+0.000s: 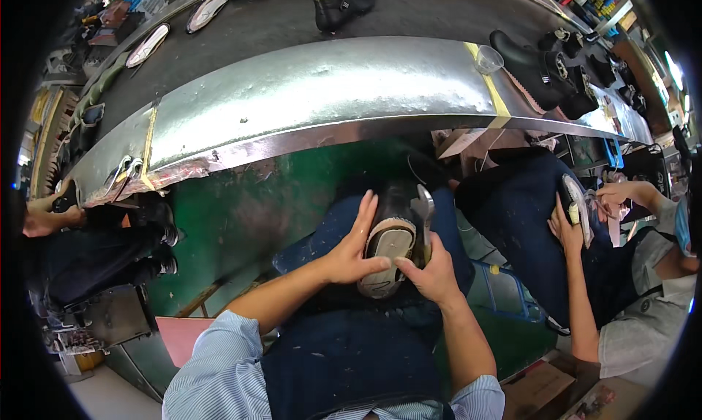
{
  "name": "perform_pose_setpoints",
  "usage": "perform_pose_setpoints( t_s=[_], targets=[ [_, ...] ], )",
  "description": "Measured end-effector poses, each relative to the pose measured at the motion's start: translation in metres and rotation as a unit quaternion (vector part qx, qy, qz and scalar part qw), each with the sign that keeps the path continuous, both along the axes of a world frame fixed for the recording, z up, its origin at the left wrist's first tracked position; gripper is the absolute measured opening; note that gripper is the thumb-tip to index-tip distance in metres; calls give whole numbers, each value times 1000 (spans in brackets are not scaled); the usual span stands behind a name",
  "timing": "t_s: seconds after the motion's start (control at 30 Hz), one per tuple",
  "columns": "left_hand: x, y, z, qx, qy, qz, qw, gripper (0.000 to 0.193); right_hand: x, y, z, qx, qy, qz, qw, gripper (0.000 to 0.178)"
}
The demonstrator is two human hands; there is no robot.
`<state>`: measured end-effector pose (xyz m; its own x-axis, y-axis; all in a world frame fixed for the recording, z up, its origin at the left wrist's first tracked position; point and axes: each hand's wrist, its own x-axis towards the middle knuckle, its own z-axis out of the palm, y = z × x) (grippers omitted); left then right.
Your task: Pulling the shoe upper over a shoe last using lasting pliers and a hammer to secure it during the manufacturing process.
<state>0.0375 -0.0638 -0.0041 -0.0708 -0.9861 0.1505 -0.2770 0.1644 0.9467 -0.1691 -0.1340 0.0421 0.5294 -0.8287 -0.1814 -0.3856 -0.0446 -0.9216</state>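
A black shoe (391, 248) lies bottom up in my lap, its pale insole facing me with a light band around the edge. My left hand (352, 250) holds its left side, fingers stretched along the upper and the thumb pressed on the insole. In my right hand (436, 272) is a pair of pincers (423, 214) with a shiny curved metal head, upright along the shoe's right side. The right thumb presses on the insole near the left thumb. My right fingers are partly hidden behind the pincers' dark handle.
A metal-topped bench (314, 80) curves across in front, with black boots (537, 69) and a clear cup (488, 59) at its right. Pale soles (148, 45) lie far left. At right a co-worker's hand (567, 230) holds a shoe (578, 208); another person's legs (110, 252) are at left.
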Motion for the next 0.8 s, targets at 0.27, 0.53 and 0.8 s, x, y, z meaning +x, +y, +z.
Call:
perform_pose_setpoints(
  t_s=[0.27, 0.53, 0.8],
  targets=[
    [16, -49, 5, 22, 124, -70, 990, 56, -11, -18, -28, 36, 8, 25, 999, 37],
    [13, -62, -8, 66, 129, -63, 987, 52, -51, 34, 19, 112, 37, -36, 992, 25],
    [-8, -82, -2, 51, 48, -115, 991, 50, -48, 21, 18, 188, -40, 43, 980, 31]
  ],
)
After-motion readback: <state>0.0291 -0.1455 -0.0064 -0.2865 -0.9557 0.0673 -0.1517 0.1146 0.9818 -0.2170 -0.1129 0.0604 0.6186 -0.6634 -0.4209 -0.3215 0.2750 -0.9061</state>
